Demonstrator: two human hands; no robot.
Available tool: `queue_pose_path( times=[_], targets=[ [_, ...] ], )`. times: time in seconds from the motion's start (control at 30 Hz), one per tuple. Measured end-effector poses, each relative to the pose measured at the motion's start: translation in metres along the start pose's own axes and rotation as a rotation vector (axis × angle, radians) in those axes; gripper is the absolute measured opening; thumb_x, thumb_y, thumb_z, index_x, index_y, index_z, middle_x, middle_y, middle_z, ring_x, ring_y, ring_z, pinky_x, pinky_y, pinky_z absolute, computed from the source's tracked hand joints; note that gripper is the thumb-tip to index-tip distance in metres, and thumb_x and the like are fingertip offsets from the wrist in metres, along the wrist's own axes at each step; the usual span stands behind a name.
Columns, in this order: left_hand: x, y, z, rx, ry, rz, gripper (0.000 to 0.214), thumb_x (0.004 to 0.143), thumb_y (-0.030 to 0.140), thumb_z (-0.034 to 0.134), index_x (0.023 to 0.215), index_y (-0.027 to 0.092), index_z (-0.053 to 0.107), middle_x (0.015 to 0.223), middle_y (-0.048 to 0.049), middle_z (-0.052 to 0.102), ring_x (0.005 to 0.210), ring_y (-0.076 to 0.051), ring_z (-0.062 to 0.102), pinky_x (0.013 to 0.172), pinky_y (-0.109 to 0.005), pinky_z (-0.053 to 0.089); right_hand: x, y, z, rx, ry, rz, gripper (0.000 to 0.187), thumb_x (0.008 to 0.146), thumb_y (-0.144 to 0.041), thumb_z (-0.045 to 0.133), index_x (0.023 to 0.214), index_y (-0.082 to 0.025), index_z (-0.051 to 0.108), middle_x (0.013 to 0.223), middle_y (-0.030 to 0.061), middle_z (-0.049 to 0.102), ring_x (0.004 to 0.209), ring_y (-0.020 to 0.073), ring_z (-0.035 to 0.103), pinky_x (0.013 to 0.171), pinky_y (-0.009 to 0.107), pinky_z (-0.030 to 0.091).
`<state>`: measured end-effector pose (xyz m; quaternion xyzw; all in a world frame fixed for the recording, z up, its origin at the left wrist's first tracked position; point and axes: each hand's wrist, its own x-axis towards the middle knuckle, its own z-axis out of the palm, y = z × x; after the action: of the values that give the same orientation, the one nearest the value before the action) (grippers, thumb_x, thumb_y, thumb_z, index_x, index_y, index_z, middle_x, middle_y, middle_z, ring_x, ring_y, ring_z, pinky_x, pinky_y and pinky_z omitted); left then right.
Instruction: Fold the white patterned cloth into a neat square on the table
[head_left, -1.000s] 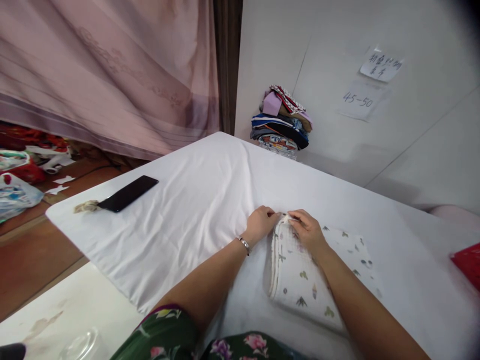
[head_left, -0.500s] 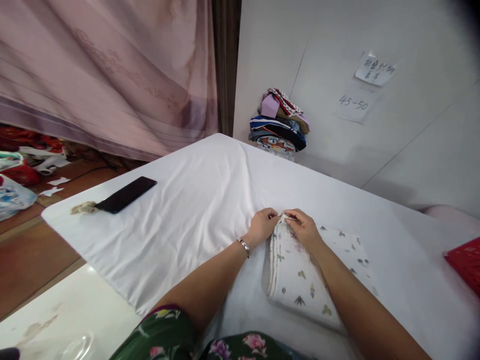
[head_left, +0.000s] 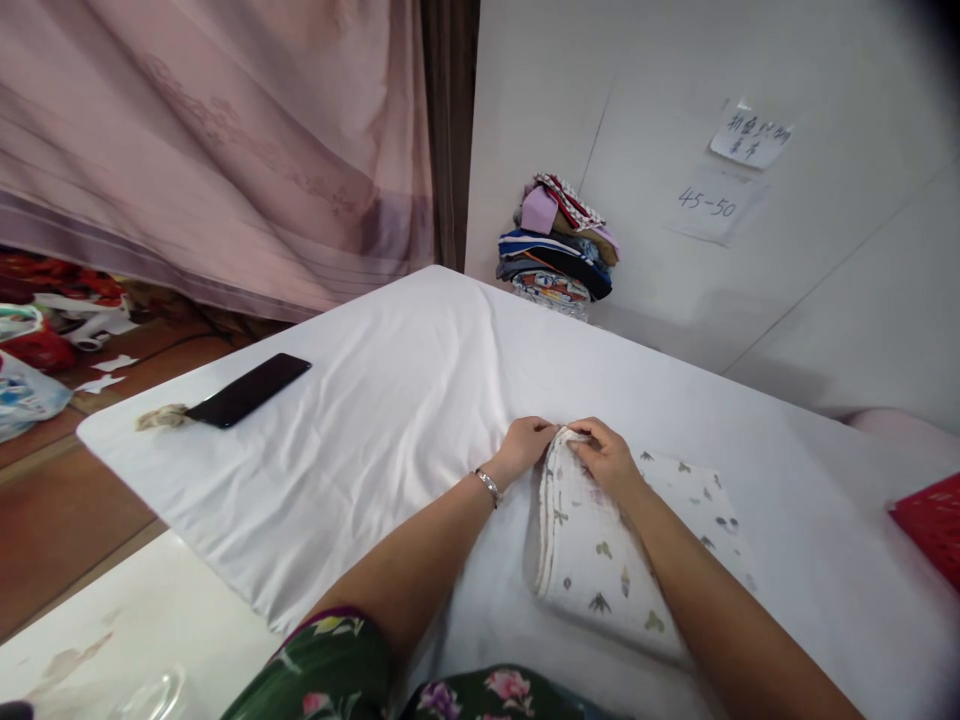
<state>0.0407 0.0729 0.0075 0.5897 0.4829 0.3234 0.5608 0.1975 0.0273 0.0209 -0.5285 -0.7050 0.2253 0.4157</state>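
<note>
A white muslin cloth [head_left: 600, 575] printed with small leaves and plants lies folded in layers on the white-covered table [head_left: 390, 400]. At its far left corner my left hand [head_left: 527, 446] pinches the layered edge between thumb and fingers. Just to the right, my right hand [head_left: 606, 458] grips the top edge of the same corner, its fingertips close to those of the left. Part of the cloth spreads flat beyond my right forearm, which hides its middle.
A black phone [head_left: 251, 390] and a beige scrunched band [head_left: 163, 417] lie at the table's left. Folded clothes [head_left: 559, 245] are stacked by the wall past the far edge. A red object [head_left: 930, 525] sits at the right edge. A pink curtain [head_left: 225, 140] hangs behind.
The fingers have shifted slightly at the cloth's corner, and its layers look more evenly lined up there. Both hands stay in nearly the same place.
</note>
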Motion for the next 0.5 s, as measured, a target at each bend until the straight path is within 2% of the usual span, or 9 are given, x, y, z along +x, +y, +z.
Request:
queue_pose_path(
  times=[0.1, 0.2, 0.37, 0.5],
  targets=[
    [0.002, -0.002, 0.0, 0.046, -0.043, -0.057, 0.019, 0.07, 0.029, 0.055, 0.071, 0.013, 0.065, 0.056, 0.0009, 0.056, 0.051, -0.009, 0.048, 0.048, -0.02, 0.037, 0.004, -0.001, -0.004, 0.006, 0.015, 0.012, 0.02, 0.074, -0.026, 0.054, 0.092, -0.023, 0.062, 0.09, 0.0013, 0.063, 0.086, 0.0167, 0.056, 0.079, 0.03, 0.044],
    [0.003, -0.003, 0.001, 0.073, -0.01, -0.035, 0.017, 0.069, 0.026, 0.053, 0.07, 0.014, 0.065, 0.058, 0.0008, 0.057, 0.052, -0.009, 0.048, 0.048, -0.019, 0.036, 0.013, 0.001, -0.007, 0.044, 0.037, 0.09, 0.022, 0.072, -0.028, 0.057, 0.093, -0.022, 0.062, 0.091, 0.0024, 0.064, 0.086, 0.0175, 0.057, 0.079, 0.031, 0.044],
    [0.004, -0.006, 0.001, 0.048, 0.005, -0.012, 0.018, 0.071, 0.026, 0.05, 0.072, 0.014, 0.064, 0.06, 0.001, 0.058, 0.053, -0.008, 0.048, 0.049, -0.019, 0.036, 0.028, 0.01, -0.004, 0.108, -0.068, 0.228, 0.031, 0.066, -0.026, 0.061, 0.096, -0.02, 0.062, 0.09, 0.0033, 0.066, 0.082, 0.0169, 0.06, 0.078, 0.032, 0.046],
    [0.004, -0.007, 0.001, 0.103, 0.011, 0.005, 0.018, 0.072, 0.025, 0.05, 0.071, 0.014, 0.065, 0.06, 0.0004, 0.059, 0.058, -0.01, 0.051, 0.053, -0.02, 0.038, 0.029, 0.016, 0.002, 0.109, -0.071, 0.242, 0.029, 0.067, -0.026, 0.06, 0.096, -0.02, 0.063, 0.092, 0.0033, 0.067, 0.084, 0.0165, 0.061, 0.08, 0.033, 0.046]
  ],
)
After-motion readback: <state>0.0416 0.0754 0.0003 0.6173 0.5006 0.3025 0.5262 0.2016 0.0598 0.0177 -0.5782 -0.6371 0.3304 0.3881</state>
